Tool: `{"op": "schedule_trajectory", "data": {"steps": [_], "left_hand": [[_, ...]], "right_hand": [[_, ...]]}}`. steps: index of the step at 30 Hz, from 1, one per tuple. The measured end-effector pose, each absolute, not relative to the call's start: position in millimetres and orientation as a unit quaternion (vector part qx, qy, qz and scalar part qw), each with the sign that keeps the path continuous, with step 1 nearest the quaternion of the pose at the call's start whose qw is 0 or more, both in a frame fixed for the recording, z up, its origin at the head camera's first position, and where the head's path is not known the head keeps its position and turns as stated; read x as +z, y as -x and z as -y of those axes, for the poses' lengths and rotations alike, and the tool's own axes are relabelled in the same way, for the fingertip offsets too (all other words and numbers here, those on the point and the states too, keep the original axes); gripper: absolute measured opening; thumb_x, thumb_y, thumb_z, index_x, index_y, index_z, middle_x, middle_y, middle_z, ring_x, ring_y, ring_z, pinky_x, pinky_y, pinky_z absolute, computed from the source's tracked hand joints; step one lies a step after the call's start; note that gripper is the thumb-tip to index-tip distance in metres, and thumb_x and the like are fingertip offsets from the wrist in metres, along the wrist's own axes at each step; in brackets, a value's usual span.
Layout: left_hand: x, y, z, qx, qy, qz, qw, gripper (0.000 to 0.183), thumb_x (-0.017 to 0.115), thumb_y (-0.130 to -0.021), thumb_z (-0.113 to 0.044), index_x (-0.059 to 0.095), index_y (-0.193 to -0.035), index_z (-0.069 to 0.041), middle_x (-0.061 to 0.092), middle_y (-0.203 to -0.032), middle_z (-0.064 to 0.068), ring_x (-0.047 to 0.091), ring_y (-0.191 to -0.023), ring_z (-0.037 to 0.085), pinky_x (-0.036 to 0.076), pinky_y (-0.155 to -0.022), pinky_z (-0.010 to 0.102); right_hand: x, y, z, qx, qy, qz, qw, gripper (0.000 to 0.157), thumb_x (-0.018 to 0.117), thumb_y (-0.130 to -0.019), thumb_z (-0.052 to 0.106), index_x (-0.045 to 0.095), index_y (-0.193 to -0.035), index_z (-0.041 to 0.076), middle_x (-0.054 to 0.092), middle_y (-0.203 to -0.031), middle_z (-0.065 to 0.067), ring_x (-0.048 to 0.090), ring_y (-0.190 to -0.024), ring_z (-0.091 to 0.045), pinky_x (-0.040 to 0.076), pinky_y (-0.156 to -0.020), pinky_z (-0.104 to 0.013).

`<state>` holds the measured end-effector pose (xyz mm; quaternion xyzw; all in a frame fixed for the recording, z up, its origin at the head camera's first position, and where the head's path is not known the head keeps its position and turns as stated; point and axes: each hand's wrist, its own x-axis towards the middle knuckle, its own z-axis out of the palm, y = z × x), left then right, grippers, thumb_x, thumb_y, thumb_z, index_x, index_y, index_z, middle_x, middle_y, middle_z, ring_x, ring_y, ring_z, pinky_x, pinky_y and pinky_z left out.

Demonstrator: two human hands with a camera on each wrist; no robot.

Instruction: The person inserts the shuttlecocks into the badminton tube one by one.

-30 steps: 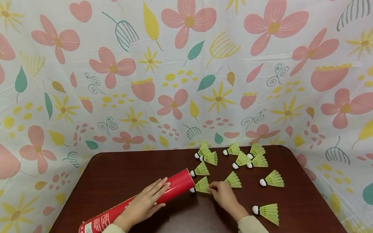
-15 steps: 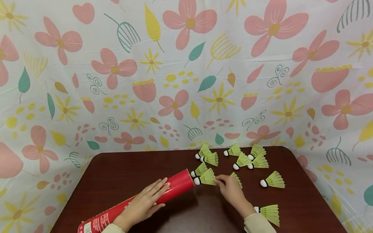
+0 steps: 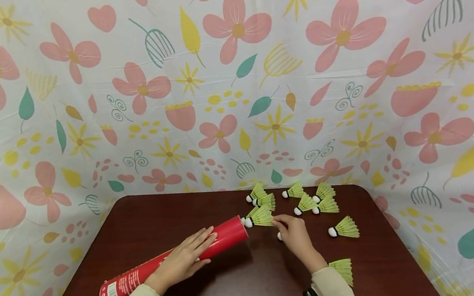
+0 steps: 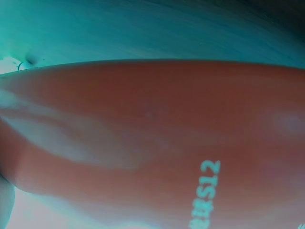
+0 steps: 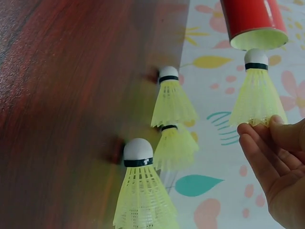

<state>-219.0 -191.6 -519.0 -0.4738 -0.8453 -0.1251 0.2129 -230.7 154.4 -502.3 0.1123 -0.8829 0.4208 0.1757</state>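
Observation:
My left hand [image 3: 185, 258] lies across the long red shuttlecock tube [image 3: 228, 237], its fingers straight over the top and the thumb along the near side. The tube's printed wall [image 4: 157, 114] fills most of the left wrist view. Between thumb and fingers, my right hand [image 3: 297, 239] pinches the feather skirt of a yellow shuttlecock [image 3: 262, 217]. In the right wrist view this shuttlecock [image 5: 257, 95] has its white cork pointing at the tube's open mouth [image 5: 259, 39], right at the rim. Another shuttlecock's cork [image 3: 280, 236] peeks out beside my right hand, the remainder hidden behind it.
Several more yellow shuttlecocks lie on the dark brown table [image 3: 170, 210], some clustered toward the back, one [image 3: 345, 228] at the right and one [image 3: 342, 270] partly behind my right sleeve. A flower-patterned cloth [image 3: 232, 92] hangs behind the table.
My right hand has taken the pinched shuttlecock away from the table's near side, moving it up and slightly right to the tube's mouth. The left hand and tube stay in place.

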Motion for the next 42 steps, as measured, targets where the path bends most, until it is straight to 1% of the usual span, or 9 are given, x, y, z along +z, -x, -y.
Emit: {"op": "schedule_trajectory", "data": {"steps": [3, 6, 9, 15, 22, 28, 30, 35, 42], "left_hand": [[-519.3, 218.3, 190.8, -0.126, 0.473, 0.847, 0.210, 0.070, 0.068, -0.089, -0.036, 0.040, -0.147, -0.007, 0.034, -0.153, 0.009, 0.045, -0.130, 0.032, 0.044, -0.101, 0.043], [-520.4, 218.2, 190.4, -0.129, 0.472, 0.846, 0.209, 0.070, 0.068, -0.089, -0.036, 0.039, -0.147, -0.008, 0.034, -0.153, 0.010, 0.046, -0.130, 0.033, 0.044, -0.101, 0.042], [-520.2, 218.0, 189.9, -0.130, 0.470, 0.849, 0.206, 0.069, 0.066, -0.090, -0.037, 0.039, -0.147, -0.009, 0.034, -0.153, 0.010, 0.045, -0.131, 0.032, 0.043, -0.101, 0.042], [-518.1, 217.8, 188.4, -0.126, 0.468, 0.851, 0.202, 0.069, 0.066, -0.090, -0.037, 0.040, -0.147, -0.009, 0.033, -0.154, 0.008, 0.044, -0.133, 0.031, 0.043, -0.102, 0.042], [-517.9, 216.2, 185.9, -0.128, 0.469, 0.852, 0.192, 0.072, 0.071, -0.087, -0.034, 0.039, -0.148, -0.009, 0.037, -0.151, 0.012, 0.043, -0.133, 0.031, 0.043, -0.102, 0.043], [-521.0, 216.9, 185.0, -0.131, 0.470, 0.849, 0.201, 0.080, 0.079, -0.081, -0.026, 0.038, -0.148, -0.008, 0.037, -0.151, 0.012, 0.043, -0.133, 0.030, 0.043, -0.102, 0.043], [-521.7, 217.2, 184.8, -0.131, 0.471, 0.847, 0.206, 0.079, 0.078, -0.082, -0.027, 0.038, -0.148, -0.008, 0.036, -0.152, 0.012, 0.043, -0.133, 0.030, 0.043, -0.102, 0.042], [-520.9, 217.4, 184.1, -0.129, 0.476, 0.842, 0.218, 0.072, 0.070, -0.088, -0.034, 0.039, -0.147, -0.006, 0.035, -0.152, 0.012, 0.044, -0.132, 0.031, 0.044, -0.101, 0.042], [-518.8, 216.6, 181.1, -0.131, 0.480, 0.839, 0.221, 0.070, 0.068, -0.089, -0.035, 0.040, -0.146, -0.006, 0.035, -0.153, 0.011, 0.045, -0.130, 0.032, 0.045, -0.100, 0.042]], "right_hand": [[-501.7, 230.5, -151.4, 0.422, -0.124, 0.879, 0.183, 0.011, 0.068, -0.088, 0.006, 0.074, -0.097, 0.004, 0.073, -0.092, -0.010, 0.045, -0.046, -0.004, 0.043, -0.053, -0.024], [-502.3, 230.2, -148.0, 0.412, -0.136, 0.879, 0.196, 0.010, 0.069, -0.087, 0.006, 0.075, -0.095, 0.005, 0.073, -0.091, -0.009, 0.055, -0.051, -0.008, 0.046, -0.053, -0.024], [-503.2, 229.9, -144.4, 0.392, -0.151, 0.881, 0.220, 0.009, 0.072, -0.085, 0.005, 0.075, -0.093, 0.004, 0.073, -0.089, -0.009, 0.063, -0.060, -0.012, 0.050, -0.055, -0.025], [-505.4, 231.4, -137.5, 0.384, -0.198, 0.862, 0.264, 0.007, 0.074, -0.080, 0.000, 0.074, -0.087, 0.002, 0.073, -0.083, -0.009, 0.066, -0.067, -0.015, 0.054, -0.060, -0.030], [-509.5, 230.0, -128.7, 0.399, -0.215, 0.856, 0.249, 0.006, 0.074, -0.080, 0.002, 0.074, -0.086, 0.005, 0.072, -0.081, -0.006, 0.069, -0.075, -0.017, 0.056, -0.064, -0.029], [-510.9, 227.4, -122.2, 0.407, -0.241, 0.852, 0.226, 0.005, 0.072, -0.082, 0.001, 0.074, -0.086, 0.005, 0.070, -0.079, -0.006, 0.068, -0.070, -0.017, 0.055, -0.061, -0.026], [-511.1, 226.7, -121.1, 0.407, -0.245, 0.852, 0.221, 0.007, 0.071, -0.083, -0.001, 0.073, -0.087, 0.004, 0.070, -0.080, -0.007, 0.067, -0.069, -0.019, 0.054, -0.060, -0.026], [-511.0, 226.4, -119.5, 0.405, -0.253, 0.850, 0.223, 0.009, 0.069, -0.084, -0.005, 0.073, -0.089, 0.002, 0.071, -0.084, -0.009, 0.068, -0.070, -0.022, 0.054, -0.060, -0.027], [-511.2, 224.8, -115.4, 0.394, -0.257, 0.856, 0.213, 0.012, 0.069, -0.083, -0.004, 0.073, -0.091, 0.004, 0.072, -0.086, -0.005, 0.069, -0.075, -0.016, 0.055, -0.063, -0.025]]}}
